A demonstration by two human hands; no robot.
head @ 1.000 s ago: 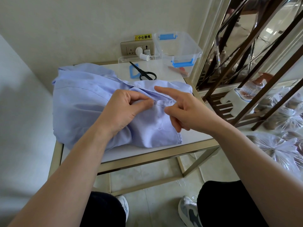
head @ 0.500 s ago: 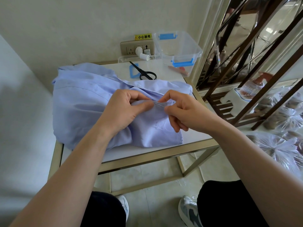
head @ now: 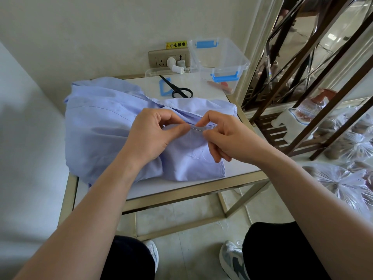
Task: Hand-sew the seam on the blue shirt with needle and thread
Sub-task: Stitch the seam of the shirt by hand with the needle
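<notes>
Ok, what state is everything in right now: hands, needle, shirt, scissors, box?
left hand: pinching the shirt fabric at the seam.
right hand: pinching the needle.
needle: near level at the seam, between the fingertips of both hands.
blue shirt: bunched on the table.
scissors: closed, lying flat.
plastic box: open, no lid on.

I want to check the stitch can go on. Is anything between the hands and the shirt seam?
Nothing visible. The left hand pinches the shirt at the seam; the right hand pinches the needle beside it. The scissors lie behind, apart from both.
</notes>
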